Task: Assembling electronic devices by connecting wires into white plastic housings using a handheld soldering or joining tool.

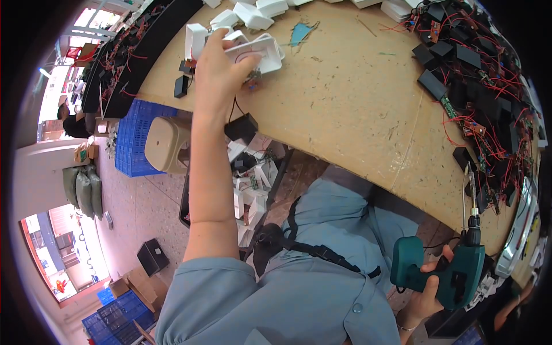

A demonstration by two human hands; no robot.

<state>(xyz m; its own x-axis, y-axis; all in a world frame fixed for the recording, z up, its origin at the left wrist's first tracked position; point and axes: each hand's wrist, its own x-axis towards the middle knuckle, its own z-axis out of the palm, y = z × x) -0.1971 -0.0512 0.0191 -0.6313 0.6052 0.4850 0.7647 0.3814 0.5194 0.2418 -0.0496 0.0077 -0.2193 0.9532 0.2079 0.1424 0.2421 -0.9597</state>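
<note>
My left hand (pixel 218 72) reaches over the far left of the table, its thumb on an open white plastic case (pixel 267 54) and its fingers bent around the near side. Below that hand a small circuit part shows, blurred. A black box (pixel 241 127) hangs by a dark cable just past the table edge, under the same wrist. At the lower right, my right hand (pixel 426 296) is closed round the handle of a green pistol-shaped soldering gun (pixel 467 273). Its thin metal tip points up, away from me, near the table's right edge. Part of the grip hides some fingers.
More white cases (pixel 253 15) line the far edge of the brown table (pixel 345 98). Black boxes with red wires and circuit boards are heaped at right (pixel 489 103). Beside my left arm stand a beige stool (pixel 164 144), a blue crate (pixel 135 135) and a bin of white cases (pixel 253 198).
</note>
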